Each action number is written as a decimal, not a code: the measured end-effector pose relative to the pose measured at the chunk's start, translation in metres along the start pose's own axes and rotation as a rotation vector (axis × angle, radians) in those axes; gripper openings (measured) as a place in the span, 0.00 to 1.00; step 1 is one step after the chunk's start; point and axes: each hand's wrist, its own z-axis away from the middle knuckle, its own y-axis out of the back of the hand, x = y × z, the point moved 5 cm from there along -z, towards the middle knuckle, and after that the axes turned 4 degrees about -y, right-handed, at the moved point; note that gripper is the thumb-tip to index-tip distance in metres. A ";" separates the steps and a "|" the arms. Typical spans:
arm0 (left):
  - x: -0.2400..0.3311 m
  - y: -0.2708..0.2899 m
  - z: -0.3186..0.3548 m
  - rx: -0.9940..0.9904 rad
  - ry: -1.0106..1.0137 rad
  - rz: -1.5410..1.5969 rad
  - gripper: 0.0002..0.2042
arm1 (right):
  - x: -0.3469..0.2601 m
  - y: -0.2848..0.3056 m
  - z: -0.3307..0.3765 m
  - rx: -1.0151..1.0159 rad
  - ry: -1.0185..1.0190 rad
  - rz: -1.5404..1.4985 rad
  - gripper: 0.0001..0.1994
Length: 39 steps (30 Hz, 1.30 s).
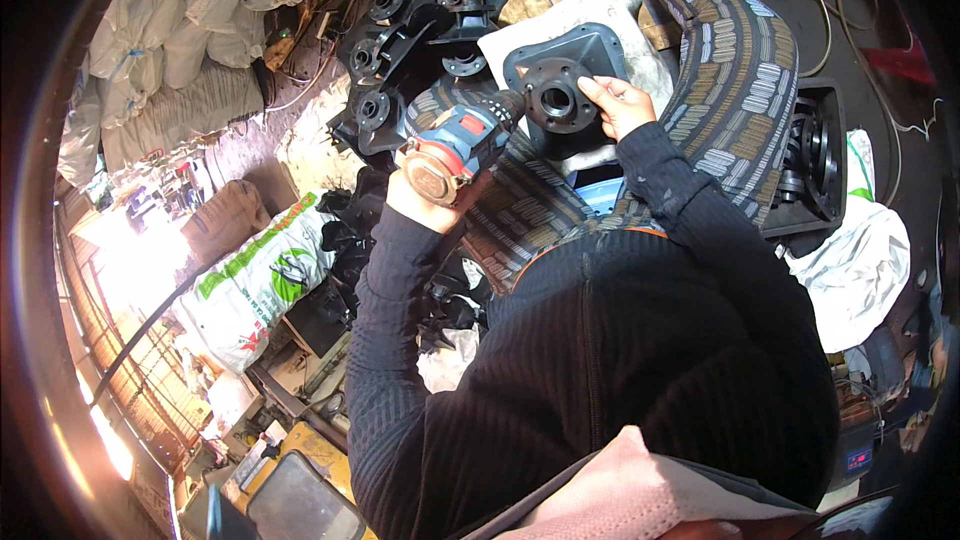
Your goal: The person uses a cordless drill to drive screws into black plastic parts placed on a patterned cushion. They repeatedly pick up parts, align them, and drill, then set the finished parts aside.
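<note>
My left hand (425, 208) is wrapped round a blue and red cordless drill (462, 143). The drill's dark chuck end meets the left edge of a black flanged part (560, 125), which has a round collar with a centre bore and small holes round it. On the collar's right side, my right hand (622, 105) pinches the rim between thumb and fingers. Behind the collar spreads the part's wide square base, resting on a white sack (612, 10) near my lap. Whether the drill's tip sits in a hole is hidden.
Several similar black flanged parts (375, 105) are heaped at the far left. A black crate (825, 155) with dark parts stands on the right, by a white bag (860, 270). Patterned cloth (735, 90) covers my legs. A green and white sack (265, 285) lies left.
</note>
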 end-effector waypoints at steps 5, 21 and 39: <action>-0.029 0.006 0.002 0.013 -0.018 -0.036 0.19 | -0.008 -0.010 0.008 -0.037 -0.055 -0.082 0.13; -0.004 0.004 -0.031 -0.078 0.016 0.383 0.26 | 0.007 0.003 -0.015 0.056 0.199 0.121 0.15; 0.008 -0.005 -0.054 -0.382 -0.018 -0.571 0.16 | 0.007 0.019 -0.010 0.216 0.258 0.451 0.11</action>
